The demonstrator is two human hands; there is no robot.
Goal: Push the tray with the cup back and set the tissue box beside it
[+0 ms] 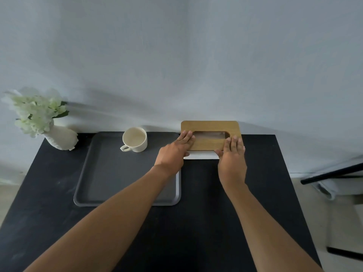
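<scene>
— Where's the box (210,125) now?

— At the back of the table (196,222), right up by the wall (176,55), just to the right of the tray (102,173). Wooden lid with an oval slot, white body showing under the front edge.

— Are both hands on it?

— Yes. The left hand (173,153) lies on the lid's left end, fingers (186,136) stretched flat toward the slot, thumb down at the white front. The right hand (232,156) sits at the right end the same way, fingers flat on the wood, thumb against the front. Each one clasps its end of the box between fingers and thumb.

— And the tray?

— Dark grey, flat on the table, its far edge near the wall. The left forearm crosses over its near right corner.

— The cup (134,139)?

— Upright on the tray, at the far edge, handle pointing toward the near left. It looks empty. It stands apart from the box.

— Anything else up there?

— A white vase (61,139) with pale flowers (34,112) at the table's far left corner, near the tray.
</scene>
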